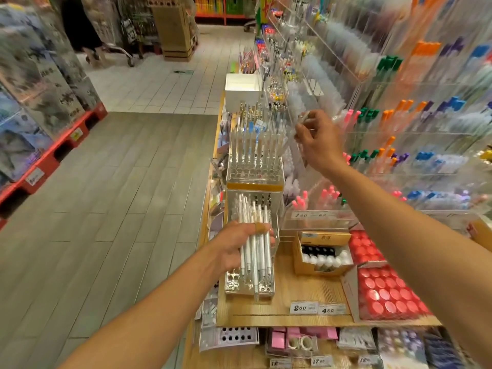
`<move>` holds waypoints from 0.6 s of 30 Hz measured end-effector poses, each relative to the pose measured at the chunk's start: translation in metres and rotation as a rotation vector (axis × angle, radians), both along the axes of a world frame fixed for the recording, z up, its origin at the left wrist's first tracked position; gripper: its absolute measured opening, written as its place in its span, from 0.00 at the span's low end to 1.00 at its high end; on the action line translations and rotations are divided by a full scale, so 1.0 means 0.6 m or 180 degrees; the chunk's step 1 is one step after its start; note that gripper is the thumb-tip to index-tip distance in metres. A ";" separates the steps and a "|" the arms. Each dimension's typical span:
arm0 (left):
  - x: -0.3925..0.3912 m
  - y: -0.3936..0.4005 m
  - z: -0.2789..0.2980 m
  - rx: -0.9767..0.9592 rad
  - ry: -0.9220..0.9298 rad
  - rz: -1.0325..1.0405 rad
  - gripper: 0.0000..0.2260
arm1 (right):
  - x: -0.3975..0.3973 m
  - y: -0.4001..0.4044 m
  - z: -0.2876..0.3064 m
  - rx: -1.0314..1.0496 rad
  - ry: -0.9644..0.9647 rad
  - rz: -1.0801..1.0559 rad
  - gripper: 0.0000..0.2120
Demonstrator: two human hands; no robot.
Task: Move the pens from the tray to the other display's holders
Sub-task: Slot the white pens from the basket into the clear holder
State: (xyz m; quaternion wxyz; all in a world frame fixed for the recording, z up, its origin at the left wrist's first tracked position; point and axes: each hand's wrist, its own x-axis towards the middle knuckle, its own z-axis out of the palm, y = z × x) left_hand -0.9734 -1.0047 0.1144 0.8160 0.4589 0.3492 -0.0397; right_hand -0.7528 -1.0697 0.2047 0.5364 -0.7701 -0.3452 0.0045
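Note:
My left hand grips a bundle of several white pens above a clear acrylic tray on the wooden counter. Farther back stands a clear display with round holders, where several white and blue pens stand upright in its rear rows. My right hand is raised to the right of that display and pinches one clear pen, which is blurred.
A wall of acrylic racks with coloured pens fills the right side. On the counter lie a yellow box of bottles, red-capped trays and price tags. A white box stands behind the displays. The aisle floor lies to the left.

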 end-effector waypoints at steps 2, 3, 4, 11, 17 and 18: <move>0.004 0.004 0.004 -0.0022 -0.0032 0.0058 0.11 | 0.002 0.012 -0.003 -0.0227 -0.0007 0.0081 0.03; 0.004 0.006 0.006 -0.0031 -0.0045 0.0073 0.12 | 0.001 0.016 -0.007 -0.0313 -0.0021 0.0105 0.03; 0.005 0.007 0.007 -0.0030 -0.0058 0.0077 0.12 | 0.000 0.020 -0.011 -0.0374 -0.0048 0.0102 0.03; 0.012 0.017 0.013 -0.0108 -0.0131 0.0114 0.10 | -0.002 0.039 -0.020 -0.0789 -0.0319 0.0047 0.03; 0.021 0.032 0.022 -0.0031 -0.0139 0.0143 0.05 | 0.010 0.035 -0.015 -0.0400 -0.0560 -0.0237 0.03; 0.022 0.034 0.023 -0.0033 -0.0130 0.0152 0.04 | 0.013 0.034 -0.015 -0.0398 -0.0583 -0.0232 0.06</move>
